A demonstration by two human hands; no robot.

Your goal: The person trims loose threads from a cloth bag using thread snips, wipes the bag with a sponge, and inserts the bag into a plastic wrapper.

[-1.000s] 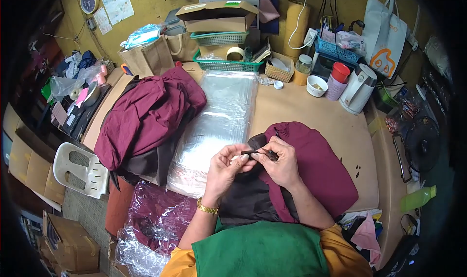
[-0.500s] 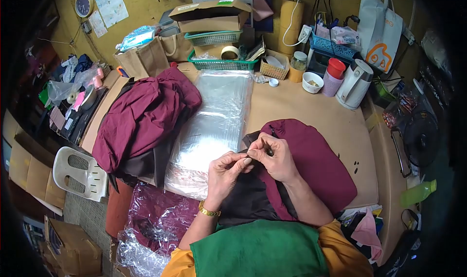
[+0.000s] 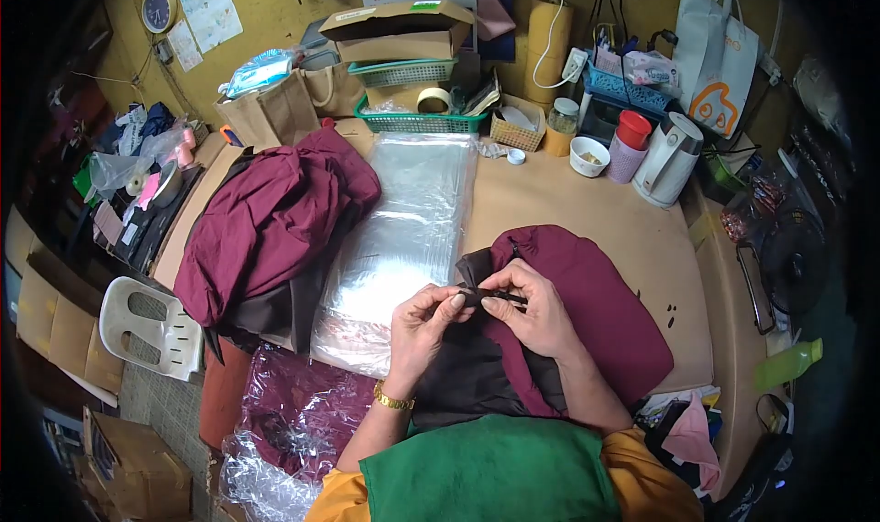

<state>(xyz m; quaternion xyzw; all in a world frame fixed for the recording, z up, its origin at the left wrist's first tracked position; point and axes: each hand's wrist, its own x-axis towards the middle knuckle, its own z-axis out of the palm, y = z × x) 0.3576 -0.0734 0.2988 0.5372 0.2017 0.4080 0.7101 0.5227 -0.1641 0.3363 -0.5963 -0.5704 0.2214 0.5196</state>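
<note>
- Left hand (image 3: pixel 424 322): thumb and fingertips pressed together, pinching a dark cloth end (image 3: pixel 472 296); gold watch (image 3: pixel 394 396) at the wrist.
- Right hand (image 3: pixel 532 313): thumb and forefinger closed on the same dark cloth end, just beside the left; the fingers partly hide it.
- Maroon cloth item (image 3: pixel 596 316), with dark lining (image 3: pixel 467 375): on the table (image 3: pixel 550 197), beneath and right of the hands.
- Clear plastic sleeves (image 3: pixel 408 206): stacked flat, left of and beyond the hands.
- Maroon heap (image 3: pixel 275 219): crumpled, left of the sleeves.
- White bowl (image 3: pixel 588 168), kettle (image 3: pixel 665 169): far right side, well apart from the hands.
</note>
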